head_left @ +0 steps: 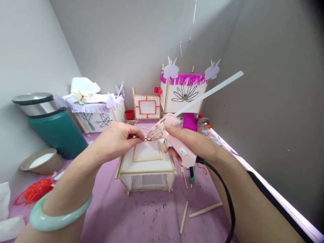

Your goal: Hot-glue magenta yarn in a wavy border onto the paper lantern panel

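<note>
A pink glue gun [183, 145] with a long white glue stick [212, 91] rising from its back is gripped in my right hand [184, 138]. Its nozzle points left, close to the fingertips of my left hand [124, 136], which pinch a thin dark red cord [148, 139]. Both hands are over the far edge of a wooden-framed box [145, 165] covered in white material. A small rectangle of wooden strips [148, 159] lies on the box's top face. The black power cable [225, 189] runs down from the gun's handle.
Decorated lanterns stand behind at left [98, 118] and right [186, 94], with an orange-trimmed panel [147, 107] between them. At left are a green tumbler [58, 131], a bowl [42, 162] and red cord [36, 190]. Loose wooden sticks [184, 217] lie at front right.
</note>
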The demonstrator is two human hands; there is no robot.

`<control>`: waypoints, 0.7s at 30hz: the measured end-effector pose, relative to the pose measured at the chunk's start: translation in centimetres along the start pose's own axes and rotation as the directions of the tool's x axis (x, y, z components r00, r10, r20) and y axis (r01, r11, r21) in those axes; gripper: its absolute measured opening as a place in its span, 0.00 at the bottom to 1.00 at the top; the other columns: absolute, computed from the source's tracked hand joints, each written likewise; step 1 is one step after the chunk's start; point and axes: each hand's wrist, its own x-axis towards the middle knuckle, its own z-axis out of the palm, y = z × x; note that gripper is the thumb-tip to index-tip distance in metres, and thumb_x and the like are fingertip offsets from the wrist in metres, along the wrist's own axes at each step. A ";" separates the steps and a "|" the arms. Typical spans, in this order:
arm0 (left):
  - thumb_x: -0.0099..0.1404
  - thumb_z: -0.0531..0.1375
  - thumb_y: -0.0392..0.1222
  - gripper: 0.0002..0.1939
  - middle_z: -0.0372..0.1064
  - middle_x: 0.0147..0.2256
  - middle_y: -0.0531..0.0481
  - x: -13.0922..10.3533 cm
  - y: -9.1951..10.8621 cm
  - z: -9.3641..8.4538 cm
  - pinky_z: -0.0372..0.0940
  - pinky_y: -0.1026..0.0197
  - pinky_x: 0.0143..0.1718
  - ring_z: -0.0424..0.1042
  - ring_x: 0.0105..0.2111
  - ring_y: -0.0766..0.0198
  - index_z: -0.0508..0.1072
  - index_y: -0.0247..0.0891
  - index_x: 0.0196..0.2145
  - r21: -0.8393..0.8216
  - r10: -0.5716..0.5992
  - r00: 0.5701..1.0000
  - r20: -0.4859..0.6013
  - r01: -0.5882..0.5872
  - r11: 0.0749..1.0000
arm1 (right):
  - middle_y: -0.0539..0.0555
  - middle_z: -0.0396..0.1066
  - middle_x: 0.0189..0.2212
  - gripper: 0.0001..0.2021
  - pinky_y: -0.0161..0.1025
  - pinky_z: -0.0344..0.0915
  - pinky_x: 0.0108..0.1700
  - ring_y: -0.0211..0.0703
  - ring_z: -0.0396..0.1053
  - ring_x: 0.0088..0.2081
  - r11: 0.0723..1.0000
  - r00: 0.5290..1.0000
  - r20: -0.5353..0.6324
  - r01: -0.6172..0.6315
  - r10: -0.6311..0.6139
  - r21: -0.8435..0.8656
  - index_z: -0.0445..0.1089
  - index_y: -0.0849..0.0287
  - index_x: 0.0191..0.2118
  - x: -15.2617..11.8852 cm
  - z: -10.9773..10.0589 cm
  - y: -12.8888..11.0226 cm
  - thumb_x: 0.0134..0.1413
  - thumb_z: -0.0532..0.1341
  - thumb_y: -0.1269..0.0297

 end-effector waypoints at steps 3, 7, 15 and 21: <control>0.59 0.57 0.40 0.09 0.77 0.29 0.56 0.1 0.0 0.1 0.62 0.62 0.33 0.73 0.30 0.64 0.79 0.43 0.31 -0.011 0.016 1.000 0.013 -0.015 1.000 | 0.49 0.64 0.15 0.30 0.32 0.61 0.19 0.34 0.63 0.17 0.994 0.998 0.022 -0.056 0.054 0.089 0.68 0.61 0.24 0.1 -0.1 0.2 0.59 0.48 0.37; 0.59 0.58 0.41 0.09 0.78 0.30 0.56 0.1 0.1 0.2 0.63 0.62 0.34 0.74 0.31 0.63 0.79 0.44 0.31 -0.023 0.026 0.999 0.033 -0.025 0.999 | 0.49 0.65 0.17 0.30 0.32 0.62 0.20 0.33 0.62 0.17 0.992 0.999 0.028 -0.042 0.039 0.118 0.69 0.61 0.26 0.2 0.0 0.4 0.58 0.49 0.38; 0.59 0.58 0.43 0.10 0.78 0.31 0.57 0.1 -0.1 0.1 0.64 0.62 0.34 0.74 0.31 0.63 0.80 0.46 0.32 -0.014 0.041 0.997 0.063 -0.040 0.999 | 0.48 0.63 0.19 0.27 0.31 0.62 0.19 0.31 0.62 0.18 0.981 0.998 0.056 -0.013 0.002 0.192 0.69 0.61 0.28 0.3 0.3 0.4 0.61 0.50 0.41; 0.59 0.58 0.44 0.10 0.79 0.32 0.55 -0.1 0.0 0.0 0.65 0.61 0.35 0.75 0.33 0.61 0.80 0.46 0.31 -0.031 0.033 0.997 0.070 -0.031 0.999 | 0.48 0.64 0.20 0.26 0.31 0.62 0.19 0.32 0.62 0.18 0.979 0.997 0.075 -0.017 0.002 0.204 0.68 0.61 0.29 0.2 0.4 0.2 0.61 0.50 0.42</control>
